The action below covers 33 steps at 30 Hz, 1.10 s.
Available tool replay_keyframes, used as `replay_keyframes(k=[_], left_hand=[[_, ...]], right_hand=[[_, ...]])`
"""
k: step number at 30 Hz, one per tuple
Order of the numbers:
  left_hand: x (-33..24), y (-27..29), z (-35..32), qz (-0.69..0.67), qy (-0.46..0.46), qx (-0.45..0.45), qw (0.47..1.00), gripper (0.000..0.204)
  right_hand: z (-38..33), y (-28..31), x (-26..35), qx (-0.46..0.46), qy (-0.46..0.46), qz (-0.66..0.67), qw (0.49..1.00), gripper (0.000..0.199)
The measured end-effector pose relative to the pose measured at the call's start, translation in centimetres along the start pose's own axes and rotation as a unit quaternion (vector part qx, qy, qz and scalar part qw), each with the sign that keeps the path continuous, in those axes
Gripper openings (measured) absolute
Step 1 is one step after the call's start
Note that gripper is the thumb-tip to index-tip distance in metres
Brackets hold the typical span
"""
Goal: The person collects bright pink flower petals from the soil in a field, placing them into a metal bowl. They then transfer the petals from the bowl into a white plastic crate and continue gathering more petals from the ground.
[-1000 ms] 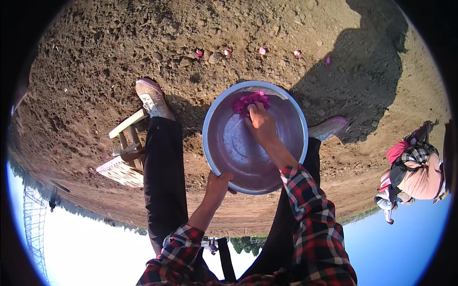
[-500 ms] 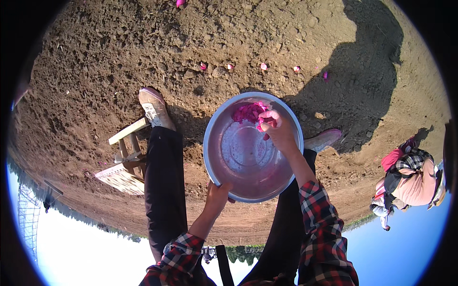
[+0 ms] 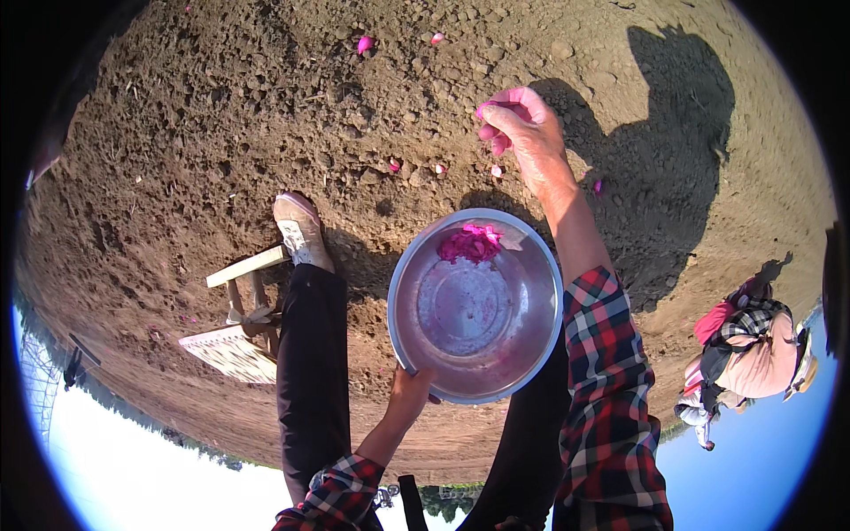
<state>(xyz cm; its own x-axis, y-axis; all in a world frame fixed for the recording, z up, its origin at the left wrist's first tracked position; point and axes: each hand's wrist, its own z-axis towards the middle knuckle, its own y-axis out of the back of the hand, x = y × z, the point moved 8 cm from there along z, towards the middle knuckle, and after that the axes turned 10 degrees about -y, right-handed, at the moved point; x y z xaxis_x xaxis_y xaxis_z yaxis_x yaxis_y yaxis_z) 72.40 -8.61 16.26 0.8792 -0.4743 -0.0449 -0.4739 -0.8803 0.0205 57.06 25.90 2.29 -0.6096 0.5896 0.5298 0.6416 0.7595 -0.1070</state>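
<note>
- Holding the metal basin (image 3: 403, 292) with the left grip (image 3: 413, 393), closed on the near left part of the rim, thumb uppermost, fingers mostly hidden beneath.
- Reaching beyond the basin's far rim with the right grip (image 3: 529, 140), above the soil (image 3: 266, 97) and apart from it; pinched nearly closed at thumb and forefinger, apparently around a bright pink piece (image 3: 483, 109). Unable to tell of anything more behind the curled, pink-tinted fingers.
- Already out on the soil, just past the basin: a spaced row of small pink pieces (image 3: 395, 165), some partly whitish, plus a magenta piece (image 3: 598, 187) farther right, within the shadow (image 3: 673, 133).
- Farther out, toward the top: a few scattered pink pieces (image 3: 365, 44), well apart from the nearer row.
- Left in the basin: a loose clump of pink pieces (image 3: 471, 244) near the far wall, with most of the basin's floor bare.
- Judging from this, partway along: several pieces down, one apparently in hand, a modest clump not yet out. Impossible to count the clump exactly.
</note>
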Motion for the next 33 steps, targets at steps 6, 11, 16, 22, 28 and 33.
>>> replay_keyframes(k=[6,11,16,22,28,33], left_hand=[[-0.4,-0.2,-0.3,0.012,0.028,0.011,0.999,0.041],[-0.8,-0.4,-0.4,0.003,0.012,0.006,1.000,0.041],[-0.5,-0.4,-0.2,0.000,0.011,0.005,1.000,0.041],[-0.3,-0.3,-0.1,-0.002,0.008,-0.001,1.000,0.041],[-0.6,-0.3,-0.3,-0.008,0.006,0.000,1.000,0.042],[-0.6,-0.4,-0.3,-0.018,0.015,0.007,1.000,0.042]], right_hand=[[2.3,4.4,1.2,-0.156,0.068,-0.139,0.976,0.027],[2.1,6.3,2.4,-0.230,0.184,-0.163,0.942,0.022],[1.5,3.1,4.8,-0.271,0.328,-0.348,0.835,0.016],[4.6,0.0,4.8,-0.259,0.263,-0.567,0.737,0.027],[5.5,2.1,5.8,-0.278,0.254,-0.404,0.834,0.019],[8.0,3.6,7.0,-0.308,0.203,-0.443,0.817,0.022]])
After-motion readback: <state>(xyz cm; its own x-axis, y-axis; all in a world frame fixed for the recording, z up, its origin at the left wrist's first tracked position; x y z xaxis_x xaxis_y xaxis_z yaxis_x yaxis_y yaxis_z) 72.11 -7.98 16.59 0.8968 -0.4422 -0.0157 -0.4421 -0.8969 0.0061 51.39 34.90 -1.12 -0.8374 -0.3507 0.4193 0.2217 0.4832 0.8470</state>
